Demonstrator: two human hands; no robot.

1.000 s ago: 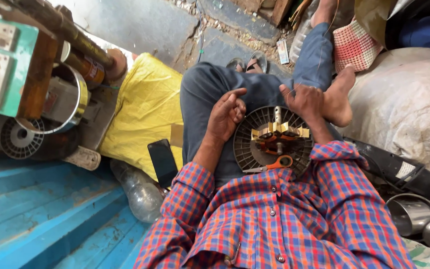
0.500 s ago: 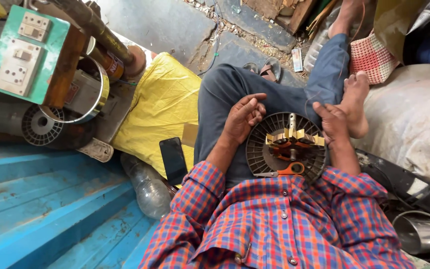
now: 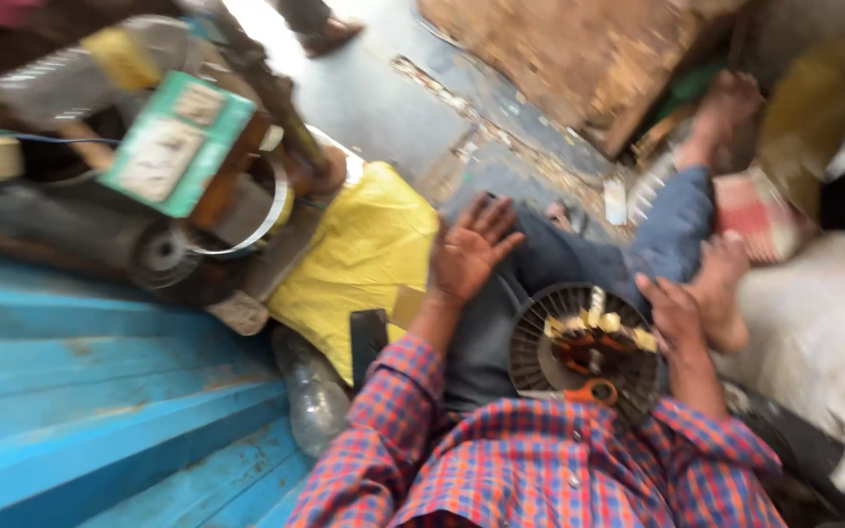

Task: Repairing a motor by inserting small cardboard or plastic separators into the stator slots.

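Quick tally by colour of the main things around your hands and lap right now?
Yellow: 1, cloth bag
Black: 2, round fan motor, phone
Orange: 1, tool handle
Clear: 1, plastic bottle
Green: 1, switch box
Total: 6

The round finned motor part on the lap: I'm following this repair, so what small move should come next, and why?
Probably bring the left hand back onto the round finned part. That hand is lifted open over the knee, and only the right hand touches the part's rim, so it looks poorly steadied.
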